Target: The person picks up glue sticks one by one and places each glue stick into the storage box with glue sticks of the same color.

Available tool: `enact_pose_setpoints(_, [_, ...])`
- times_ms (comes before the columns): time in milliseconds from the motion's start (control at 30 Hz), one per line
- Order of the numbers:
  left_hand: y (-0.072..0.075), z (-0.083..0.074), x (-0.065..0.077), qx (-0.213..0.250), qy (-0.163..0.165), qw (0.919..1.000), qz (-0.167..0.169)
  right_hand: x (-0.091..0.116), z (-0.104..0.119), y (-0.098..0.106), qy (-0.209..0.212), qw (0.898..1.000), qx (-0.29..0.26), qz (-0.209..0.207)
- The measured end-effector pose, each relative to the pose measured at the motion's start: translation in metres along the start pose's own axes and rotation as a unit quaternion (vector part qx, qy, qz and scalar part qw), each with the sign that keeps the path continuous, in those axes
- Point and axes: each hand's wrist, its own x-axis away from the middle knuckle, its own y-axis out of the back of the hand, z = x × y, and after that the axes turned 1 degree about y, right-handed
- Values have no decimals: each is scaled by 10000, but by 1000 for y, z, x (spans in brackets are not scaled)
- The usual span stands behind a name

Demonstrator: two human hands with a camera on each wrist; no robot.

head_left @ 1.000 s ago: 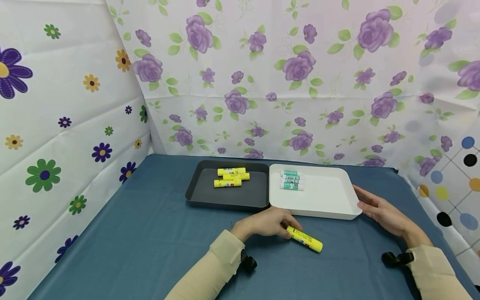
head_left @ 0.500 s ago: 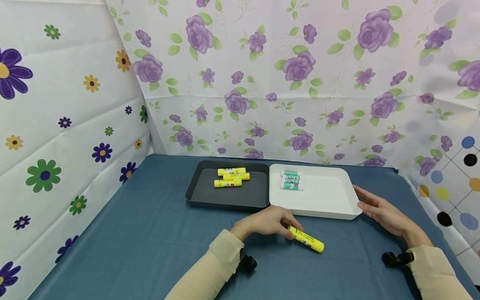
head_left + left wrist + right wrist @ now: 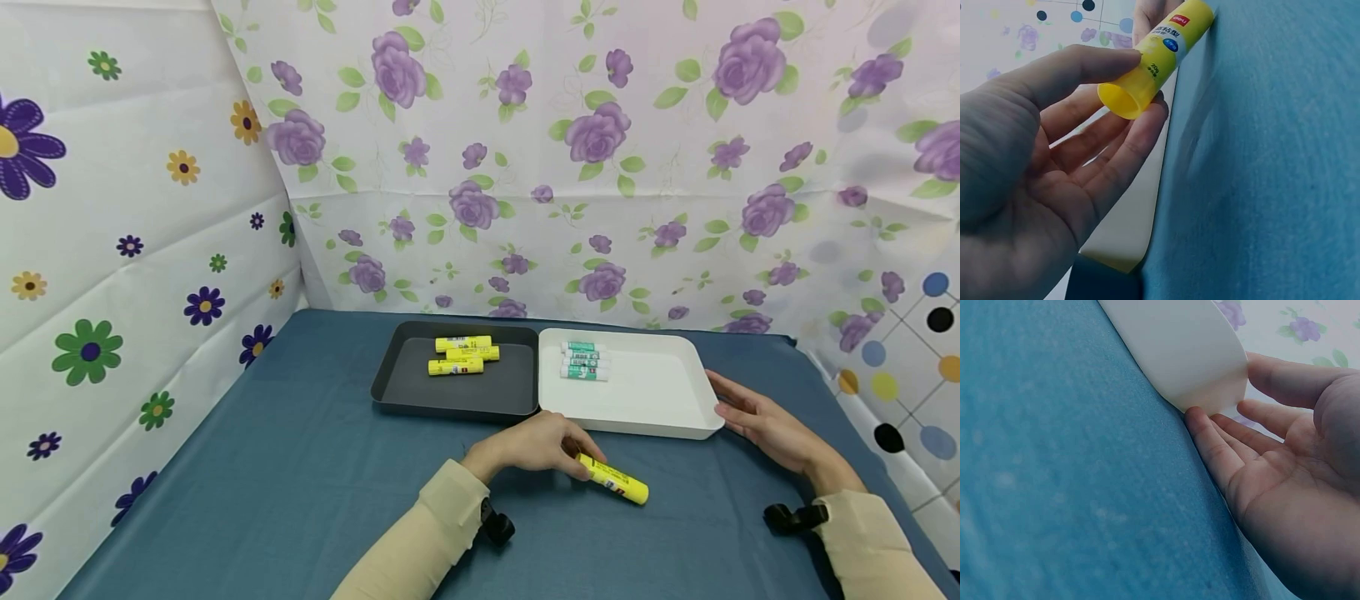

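Note:
My left hand (image 3: pixel 536 446) pinches a yellow glue stick (image 3: pixel 615 481) by its left end, between thumb and fingers. It is in front of the white tray (image 3: pixel 660 392), tilted with the far end lower right in the head view. Up close in the left wrist view, the glue stick (image 3: pixel 1163 53) shows its printed label and a hollow open end. My right hand (image 3: pixel 772 429) touches the right end of that tray, its fingers fairly straight along the tray's wall (image 3: pixel 1210 394) in the right wrist view.
A dark grey tray (image 3: pixel 405 392) adjoins the white one on the left, with several yellow glue sticks (image 3: pixel 456 366) lying in it. Several smaller green-and-white sticks (image 3: pixel 584 373) lie side by side in the white tray. Patterned curtains (image 3: pixel 480 150) rise behind the blue-covered table (image 3: pixel 300 500).
My left hand has shifted very slightly to the right with the yellow glue stick since a second ago. My right hand and both trays have stayed in place.

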Motion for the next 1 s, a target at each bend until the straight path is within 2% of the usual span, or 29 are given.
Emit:
enact_pose_setpoints(200, [0, -1, 0, -7, -143, 9998, -145, 1, 1, 0, -4, 10000, -6, -5])
enact_pose_setpoints(433, [7, 0, 2, 633, -217, 9965, -505, 1, 0, 0, -32, 10000, 24, -20])
enact_pose_setpoints(633, [21, -2, 10, 985, -257, 9921, -732, 1, -1, 1, -10, 10000, -38, 5])
enact_pose_setpoints(1000, [56, 5, 33, 897, -114, 9855, -1436, 1, 0, 0, 65, 9999, -90, 57])
